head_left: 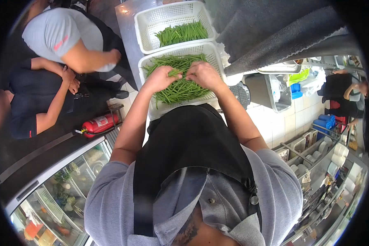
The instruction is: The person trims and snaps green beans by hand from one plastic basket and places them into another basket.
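Green beans [178, 92] lie heaped in the near white perforated basket [215, 57]. My left hand [163, 78] is closed over the left part of the heap, with a few green beans between thumb and fingers. Close beside it, my right hand [203, 76] is bent in a pinch at the ends of the green beans; its fingertips are partly hidden. Beyond it stands a second white basket [149, 26], where more green beans [183, 33] lie lined up in a bunch on the near side.
Both baskets rest on a metal counter [128, 20]. Two people stand at the left, near a red fire extinguisher [100, 124]. A glass-fronted fridge [61, 188] is at lower left. A grey bin [270, 92] and dish shelves [320, 164] are at right, with another person beyond.
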{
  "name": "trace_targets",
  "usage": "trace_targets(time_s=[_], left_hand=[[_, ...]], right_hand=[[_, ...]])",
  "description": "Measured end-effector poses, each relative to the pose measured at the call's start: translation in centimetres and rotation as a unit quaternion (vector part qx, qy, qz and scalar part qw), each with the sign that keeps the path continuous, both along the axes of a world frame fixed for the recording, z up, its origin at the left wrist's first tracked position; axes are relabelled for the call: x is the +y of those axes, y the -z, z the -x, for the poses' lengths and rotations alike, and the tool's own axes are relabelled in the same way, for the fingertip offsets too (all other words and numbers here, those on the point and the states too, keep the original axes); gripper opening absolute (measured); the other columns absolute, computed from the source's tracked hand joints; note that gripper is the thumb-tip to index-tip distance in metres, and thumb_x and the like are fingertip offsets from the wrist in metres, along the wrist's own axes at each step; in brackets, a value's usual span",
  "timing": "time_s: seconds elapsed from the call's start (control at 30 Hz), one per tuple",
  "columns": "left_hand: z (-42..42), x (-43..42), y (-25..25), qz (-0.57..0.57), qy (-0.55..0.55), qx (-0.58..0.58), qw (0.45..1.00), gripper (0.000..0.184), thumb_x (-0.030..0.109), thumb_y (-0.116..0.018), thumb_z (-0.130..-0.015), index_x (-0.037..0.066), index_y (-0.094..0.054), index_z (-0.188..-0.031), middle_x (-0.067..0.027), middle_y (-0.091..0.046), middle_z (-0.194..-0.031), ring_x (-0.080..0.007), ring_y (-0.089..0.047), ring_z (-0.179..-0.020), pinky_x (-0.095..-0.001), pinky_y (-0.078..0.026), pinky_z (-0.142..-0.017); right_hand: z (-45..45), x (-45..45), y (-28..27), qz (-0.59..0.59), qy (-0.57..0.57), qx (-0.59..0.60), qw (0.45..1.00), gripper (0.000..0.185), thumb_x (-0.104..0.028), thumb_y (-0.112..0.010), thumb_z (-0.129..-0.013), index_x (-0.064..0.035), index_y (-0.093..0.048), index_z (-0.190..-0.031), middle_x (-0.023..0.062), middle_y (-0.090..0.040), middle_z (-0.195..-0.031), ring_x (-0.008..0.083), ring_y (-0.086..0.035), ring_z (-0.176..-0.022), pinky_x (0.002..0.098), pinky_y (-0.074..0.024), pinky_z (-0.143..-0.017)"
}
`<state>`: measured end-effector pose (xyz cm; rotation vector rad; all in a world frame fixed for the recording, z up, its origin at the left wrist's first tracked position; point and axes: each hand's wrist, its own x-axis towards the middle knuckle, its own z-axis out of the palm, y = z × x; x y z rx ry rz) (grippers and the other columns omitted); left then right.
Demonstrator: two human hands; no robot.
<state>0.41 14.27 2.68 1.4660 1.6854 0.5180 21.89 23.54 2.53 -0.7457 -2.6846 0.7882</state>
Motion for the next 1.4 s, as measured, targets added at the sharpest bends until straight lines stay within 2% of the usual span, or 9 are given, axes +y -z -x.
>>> trace_targets(time_s=[0.13, 0.27, 0.33, 0.43, 0.63, 0.9, 1.1, 1.3, 1.4], left_hand=[[-1.0, 0.2, 0.2, -0.128, 0.005, 0.038, 0.991, 0.028, 0.031, -0.078, -0.089, 0.007, -0.077, -0.103, -0.0160, -0.066, -0.080, -0.0246, -0.065, -0.075, -0.0412, -0.050, -0.073], [-1.8, 0.9, -1.0, -0.070, -0.060, -0.009, 0.996, 0.030, 0.032, -0.078, -0.091, 0.005, -0.077, -0.102, -0.0096, -0.064, -0.079, -0.0181, -0.060, -0.062, -0.0366, -0.048, -0.060], [-2.2, 1.3, -0.5, -0.046, -0.177, -0.195, 0.964, 0.030, 0.032, -0.076, -0.094, 0.004, -0.076, -0.103, -0.0030, -0.064, -0.083, -0.0091, -0.051, -0.051, -0.0284, -0.039, -0.047], [-2.3, 2.0, -0.5, -0.044, -0.236, -0.328, 0.913, 0.030, 0.030, -0.074, -0.096, 0.002, -0.074, -0.105, -0.0001, -0.065, -0.085, -0.0042, -0.043, -0.046, -0.0231, -0.030, -0.041], [-2.1, 2.2, -1.1, -0.079, -0.288, -0.405, 0.864, 0.026, 0.024, -0.070, -0.099, 0.000, -0.072, -0.109, 0.0013, -0.061, -0.084, -0.0030, -0.039, -0.048, -0.0225, -0.032, -0.042], [-1.5, 2.4, -1.1, -0.088, -0.319, -0.468, 0.819, 0.026, 0.024, -0.071, -0.098, 0.000, -0.072, -0.109, -0.0001, -0.059, -0.084, -0.0031, -0.037, -0.049, -0.0234, -0.035, -0.044], [-1.0, 2.1, -1.3, -0.111, -0.334, -0.485, 0.801, 0.027, 0.025, -0.071, -0.099, 0.000, -0.072, -0.109, -0.0004, -0.058, -0.084, -0.0037, -0.039, -0.051, -0.0239, -0.036, -0.046], [-2.0, 1.3, -2.0, -0.136, -0.316, -0.503, 0.793, 0.028, 0.025, -0.069, -0.100, -0.001, -0.071, -0.109, -0.0025, -0.060, -0.086, -0.0041, -0.040, -0.051, -0.0240, -0.037, -0.045], [-2.5, 0.8, -1.8, -0.158, -0.304, -0.513, 0.787, 0.028, 0.026, -0.068, -0.101, -0.001, -0.069, -0.109, -0.0042, -0.062, -0.087, -0.0046, -0.042, -0.054, -0.0248, -0.040, -0.048]], right_hand=[[0.0, 1.3, -1.0, 0.100, 0.025, 0.066, 0.992, 0.007, -0.016, -0.077, -0.082, -0.0122, -0.079, -0.087, 0.0082, -0.072, -0.085, 0.0268, -0.070, -0.084, 0.0399, -0.0550, -0.081], [0.7, 0.5, -1.0, 0.229, 0.135, 0.145, 0.953, 0.009, -0.017, -0.076, -0.089, -0.0091, -0.079, -0.093, 0.0055, -0.074, -0.085, 0.0185, -0.069, -0.078, 0.0329, -0.0542, -0.080], [1.2, 0.0, 0.0, 0.399, 0.225, 0.326, 0.827, 0.016, -0.018, -0.073, -0.095, -0.0032, -0.077, -0.100, 0.0037, -0.076, -0.090, 0.0115, -0.066, -0.079, 0.0276, -0.0524, -0.077], [0.6, 1.2, 0.8, 0.433, 0.274, 0.290, 0.808, 0.022, -0.018, -0.072, -0.098, 0.0019, -0.075, -0.106, 0.0050, -0.076, -0.093, 0.0101, -0.066, -0.082, 0.0267, -0.0525, -0.078], [-1.4, 0.7, -1.3, 0.273, 0.132, 0.134, 0.944, 0.018, -0.016, -0.069, -0.097, -0.0060, -0.076, -0.111, 0.0064, -0.076, -0.093, 0.0122, -0.067, -0.081, 0.0305, -0.0535, -0.075], [-0.6, 0.7, -3.3, 0.225, 0.237, 0.036, 0.944, 0.014, -0.018, -0.074, -0.092, -0.0083, -0.078, -0.101, 0.0086, -0.075, -0.085, 0.0173, -0.068, -0.072, 0.0328, -0.0542, -0.071], [0.1, 0.6, -1.5, 0.191, 0.125, 0.177, 0.957, 0.012, -0.016, -0.073, -0.092, -0.0065, -0.077, -0.099, 0.0009, -0.074, -0.083, 0.0087, -0.063, -0.070, 0.0256, -0.0509, -0.069], [2.9, 0.9, 1.3, 0.326, 0.287, 0.305, 0.847, 0.013, -0.010, -0.068, -0.090, -0.0011, -0.071, -0.081, 0.0013, -0.070, -0.074, 0.0097, -0.062, -0.065, 0.0257, -0.0499, -0.062], [3.5, 0.9, 1.1, 0.558, 0.324, 0.451, 0.617, 0.015, -0.010, -0.062, -0.096, 0.0002, -0.065, -0.086, 0.0026, -0.065, -0.079, 0.0087, -0.057, -0.069, 0.0250, -0.0450, -0.061]])
